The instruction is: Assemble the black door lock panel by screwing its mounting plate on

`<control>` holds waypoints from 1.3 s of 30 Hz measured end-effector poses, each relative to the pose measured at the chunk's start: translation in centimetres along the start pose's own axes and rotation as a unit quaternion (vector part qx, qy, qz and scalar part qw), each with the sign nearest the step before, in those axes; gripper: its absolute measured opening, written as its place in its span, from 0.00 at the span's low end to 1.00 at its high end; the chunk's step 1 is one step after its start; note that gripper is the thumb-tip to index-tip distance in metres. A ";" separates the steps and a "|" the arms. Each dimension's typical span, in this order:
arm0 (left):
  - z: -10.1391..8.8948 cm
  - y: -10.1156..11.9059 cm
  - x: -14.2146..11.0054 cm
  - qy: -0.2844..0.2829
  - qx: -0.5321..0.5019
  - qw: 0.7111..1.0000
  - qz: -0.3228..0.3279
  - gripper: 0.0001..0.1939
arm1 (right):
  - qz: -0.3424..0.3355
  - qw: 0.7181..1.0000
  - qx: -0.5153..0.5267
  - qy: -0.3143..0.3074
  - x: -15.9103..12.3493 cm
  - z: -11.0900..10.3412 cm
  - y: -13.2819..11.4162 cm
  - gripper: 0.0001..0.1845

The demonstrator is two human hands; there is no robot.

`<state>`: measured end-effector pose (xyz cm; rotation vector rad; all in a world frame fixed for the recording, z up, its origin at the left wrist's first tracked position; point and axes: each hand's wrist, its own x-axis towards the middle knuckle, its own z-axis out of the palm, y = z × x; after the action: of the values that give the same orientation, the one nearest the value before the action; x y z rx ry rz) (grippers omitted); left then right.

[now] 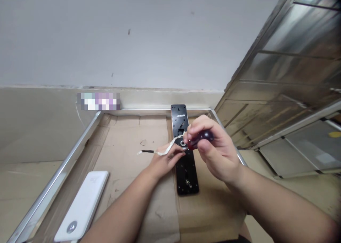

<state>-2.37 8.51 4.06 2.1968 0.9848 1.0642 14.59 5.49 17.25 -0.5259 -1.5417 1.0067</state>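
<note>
Glossy screwdriver handle (207, 135), matt cardboard (133, 131)

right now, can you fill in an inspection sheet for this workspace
surface: cardboard inside a metal-edged frame
work items: long black panel lying flat; dark-handled tool above it
clutter: white device with a round button, on the cardboard's left side
hands: right hand grips the tool; left hand is at the panel near its tip, exact hold unclear
cables: white wrapped cable with a dark end, passing over the left hand
surroundings: pale wall ahead, shiny panelled surface at right
</note>
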 end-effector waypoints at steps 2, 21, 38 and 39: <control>0.1 0.3 -0.1 0.008 -0.011 1.000 -0.016 0.09 | -0.013 1.000 0.028 0.005 0.0 0.2 0.3 0.11; 0.9 1.0 -0.6 0.073 -0.122 0.990 0.004 0.08 | -0.016 0.983 0.134 -0.122 -0.4 0.2 -0.5 0.07; 0.7 1.4 -0.3 0.064 -0.114 0.991 0.000 0.06 | -0.057 0.979 0.123 -0.155 0.1 0.1 -0.3 0.16; 0.6 1.5 -0.3 0.058 -0.109 0.992 0.011 0.06 | -0.059 0.974 0.142 -0.166 0.1 0.2 -0.2 0.15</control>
<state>-1.43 7.28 4.63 1.9918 0.8502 1.2579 14.45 5.38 17.51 -0.0648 -1.6608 1.2420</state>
